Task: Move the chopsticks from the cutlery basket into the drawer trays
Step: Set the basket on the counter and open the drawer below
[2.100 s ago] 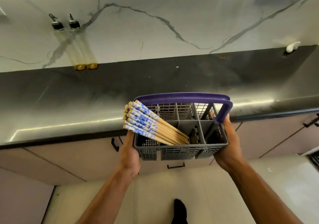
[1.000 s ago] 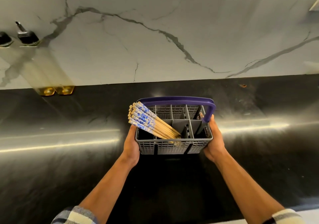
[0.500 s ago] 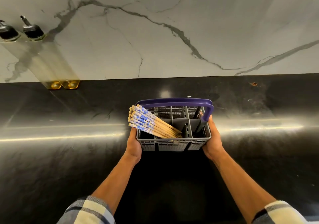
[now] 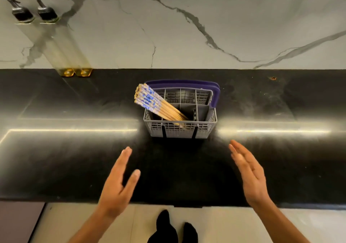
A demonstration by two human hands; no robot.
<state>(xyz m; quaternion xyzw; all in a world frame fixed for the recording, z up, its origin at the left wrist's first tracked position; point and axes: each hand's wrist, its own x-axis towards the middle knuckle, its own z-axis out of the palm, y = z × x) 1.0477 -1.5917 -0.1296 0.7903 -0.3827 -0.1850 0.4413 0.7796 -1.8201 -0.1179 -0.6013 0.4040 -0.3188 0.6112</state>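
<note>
While the chopsticks (image 4: 158, 105) lean in a tight bundle, their blue-and-white patterned tops jut past the upper left rim of the basket (image 4: 180, 130) and their plain wooden tips sink into its front left compartment. The basket is grey plastic lattice, split into several compartments, with a purple handle (image 4: 215, 96) folded toward its far side. It stands on the black counter (image 4: 74, 158), about midway between the counter's near edge and the marble wall (image 4: 187, 37).

Both hands hover nearer the counter's front edge, well apart from the basket and holding nothing. The left hand (image 4: 117, 184) has straight fingers pointing forward and the thumb spread to the right. The right hand (image 4: 250, 175) is likewise released, palm turned inward, its fingers slightly blurred.

Two bottles (image 4: 56, 39) stand at the wall on the far left. The tips of the chopsticks are hard to make out behind the lattice, and the forearms are cut off by the bottom edge.
</note>
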